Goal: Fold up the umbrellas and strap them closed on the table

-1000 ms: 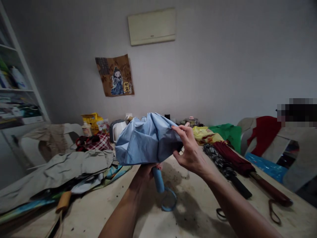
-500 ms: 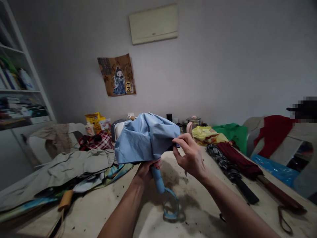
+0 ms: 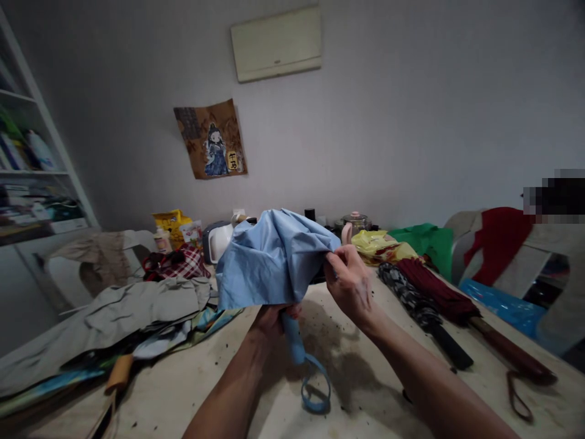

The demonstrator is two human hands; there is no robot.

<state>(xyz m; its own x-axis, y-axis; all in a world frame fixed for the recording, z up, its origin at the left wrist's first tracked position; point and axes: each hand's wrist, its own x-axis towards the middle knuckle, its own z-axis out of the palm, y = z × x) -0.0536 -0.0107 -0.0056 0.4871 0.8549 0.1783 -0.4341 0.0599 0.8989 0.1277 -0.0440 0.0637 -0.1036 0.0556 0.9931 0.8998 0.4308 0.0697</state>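
Note:
A light blue folding umbrella [image 3: 269, 262] is held up over the table, its canopy loose and creased. Its blue handle points down, with a wrist strap [image 3: 315, 402] dangling from the end. My left hand [image 3: 270, 320] is wrapped round the shaft just above the handle, its fingers partly hidden under the canopy. At the canopy's right edge, my right hand [image 3: 348, 277] pinches the fabric between thumb and fingers.
On the right lie a black patterned umbrella [image 3: 406, 299] and a maroon umbrella [image 3: 434, 289]. A grey-beige umbrella [image 3: 137, 311] with a wooden handle [image 3: 119, 373] spreads across the left. Behind are a yellow bag [image 3: 171, 225], a glass pot [image 3: 356, 221] and a green bag [image 3: 427, 241].
My right hand has closed on the canopy's edge and pulls it outward to the right. The left hand keeps its grip on the umbrella. The view has shifted slightly.

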